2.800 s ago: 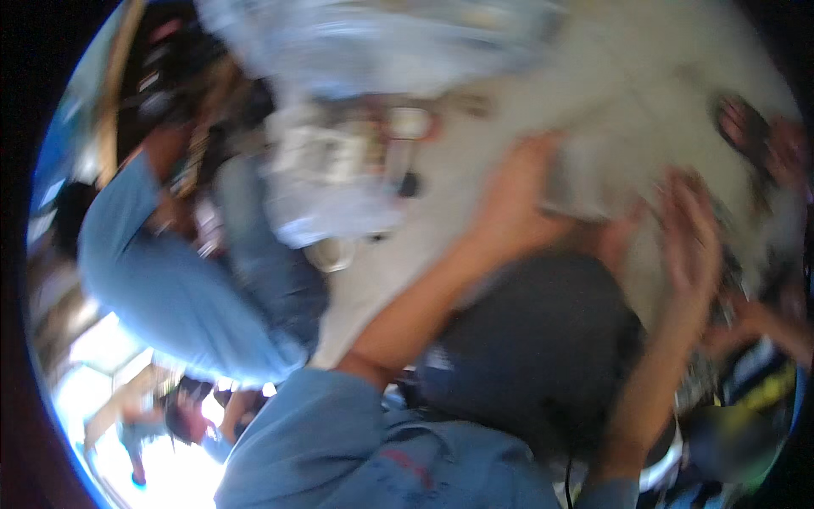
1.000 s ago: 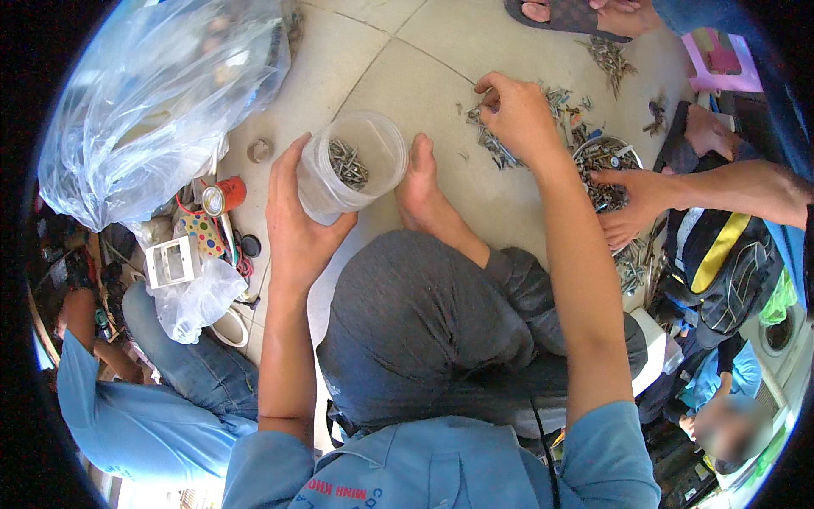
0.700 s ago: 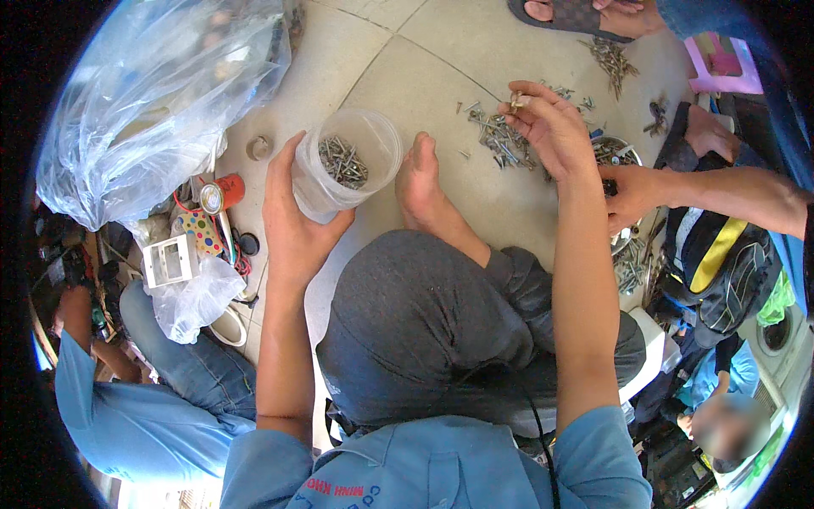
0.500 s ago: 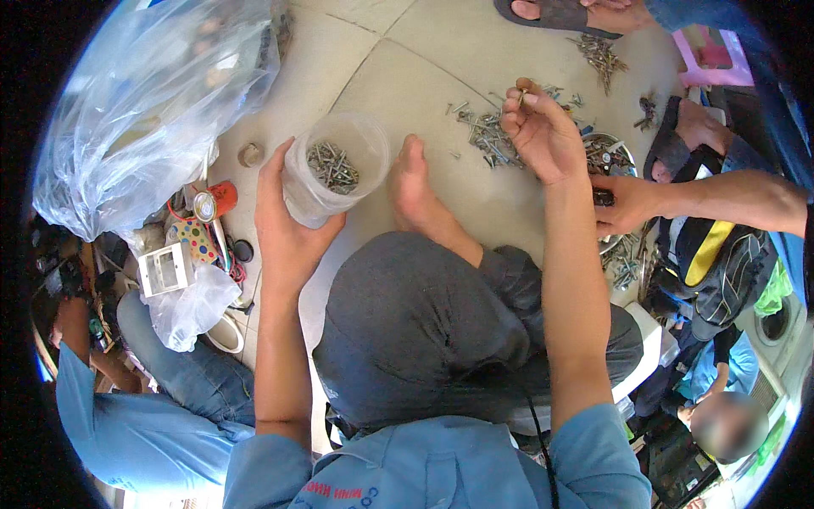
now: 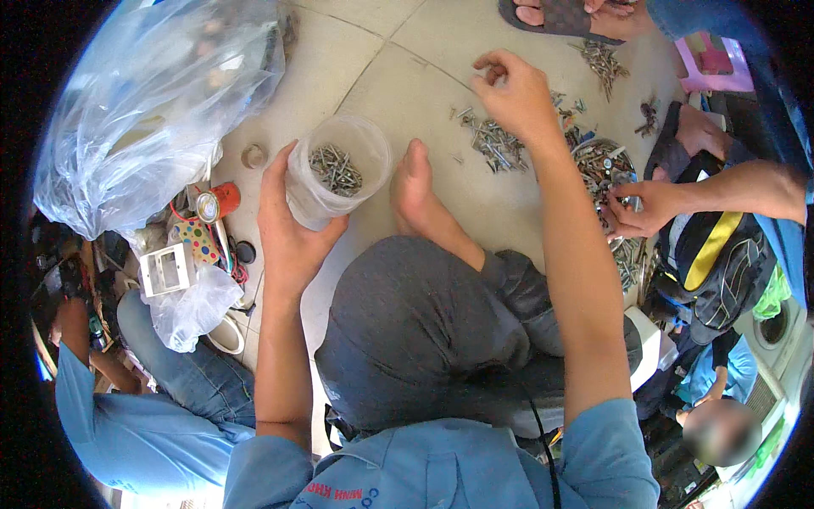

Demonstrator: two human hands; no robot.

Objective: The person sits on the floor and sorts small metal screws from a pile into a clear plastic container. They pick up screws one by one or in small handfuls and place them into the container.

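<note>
My left hand (image 5: 292, 242) is wrapped round a clear plastic tub (image 5: 373, 161), tilted so that its open mouth shows. Inside it lies a heap of screws (image 5: 336, 170). My right hand (image 5: 519, 92) hovers over the tiled floor, just beyond a loose pile of screws (image 5: 496, 144). Its fingers are curled and pinched together, and whatever is between the fingertips is too small to make out. To the right, a co-worker's hand (image 5: 649, 208) reaches into a round container of mixed screws and small hardware (image 5: 604, 161).
More screws lie in a pile (image 5: 604, 68) at the far right. A large clear plastic bag (image 5: 161, 110) fills the far left, near an orange can (image 5: 219, 201) and a white frame (image 5: 167, 270). A black bag (image 5: 712, 254) stands at the right. My bare foot (image 5: 413, 182) rests between my hands.
My right hand has moved left and farther away, turning its back up; the brass-coloured screw seen in its fingers is no longer visible. The co-worker's hand has shifted over the container. My left hand stays.
</note>
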